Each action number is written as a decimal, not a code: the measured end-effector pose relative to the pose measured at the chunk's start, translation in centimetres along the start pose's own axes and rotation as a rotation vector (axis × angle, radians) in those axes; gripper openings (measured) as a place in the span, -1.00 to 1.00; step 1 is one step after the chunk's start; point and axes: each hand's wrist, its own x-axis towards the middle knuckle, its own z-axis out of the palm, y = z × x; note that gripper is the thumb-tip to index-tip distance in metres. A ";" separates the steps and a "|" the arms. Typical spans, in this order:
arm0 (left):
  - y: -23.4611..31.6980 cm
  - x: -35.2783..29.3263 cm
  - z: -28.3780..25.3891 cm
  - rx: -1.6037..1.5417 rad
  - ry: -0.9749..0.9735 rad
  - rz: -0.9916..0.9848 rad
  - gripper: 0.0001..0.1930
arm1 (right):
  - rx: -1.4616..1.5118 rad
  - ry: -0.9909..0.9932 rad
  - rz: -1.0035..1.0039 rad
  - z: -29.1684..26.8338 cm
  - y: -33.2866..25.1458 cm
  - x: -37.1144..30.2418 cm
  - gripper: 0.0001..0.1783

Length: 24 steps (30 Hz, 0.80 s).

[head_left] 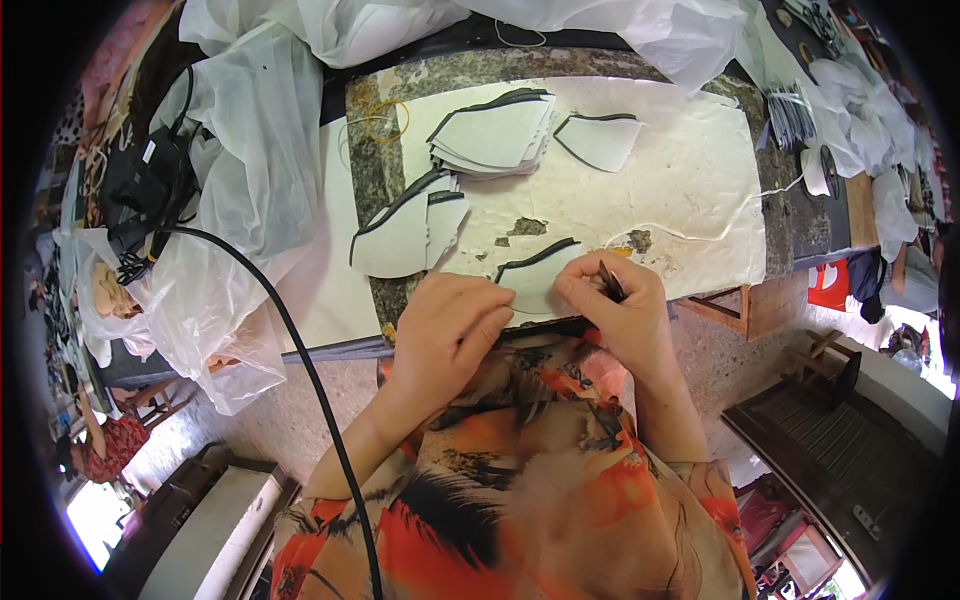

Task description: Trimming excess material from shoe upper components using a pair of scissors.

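My left hand point(455, 325) is closed at the near edge of the table, its thumb and fingertips at the left side of a white, curved flat piece point(540, 272) with a black edging strip. At the piece's right side, my right hand point(622, 305) pinches its edge. A small dark pointed tool point(611, 283) is tucked in that same hand; its kind is unclear. Farther off lies a stack of similar white pieces point(490, 138), with a single piece point(602, 140) to its right. More edged pieces point(392, 240) overlap to the left of my hands.
A worn whitish sheet point(690, 165) covers the mottled board point(385, 165). Clear plastic bags point(265, 140) crowd the left and far sides. One black cable point(300, 335) arcs past my left arm. Rubber bands point(388, 122) lie at the board's far left; a bundle of strips point(790, 115) sits far right.
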 end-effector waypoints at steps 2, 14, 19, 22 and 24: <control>-0.2 -0.1 0.3 0.426 0.015 0.281 -0.76 | -0.059 0.047 -0.006 0.3 -0.3 0.4 -0.86; -0.6 -0.6 1.0 0.554 0.027 0.328 -0.69 | -0.551 0.129 -0.160 2.4 0.7 2.1 -0.85; -0.7 -0.7 1.1 0.560 0.026 0.338 -0.68 | -0.524 0.173 -0.194 2.8 0.9 1.9 -0.83; -0.7 -0.7 1.2 0.575 0.030 0.338 -0.69 | -0.541 0.183 -0.221 3.0 0.8 1.7 -0.82; -0.6 -0.7 1.2 0.583 0.035 0.338 -0.69 | -0.545 0.184 -0.227 3.0 0.9 1.7 -0.82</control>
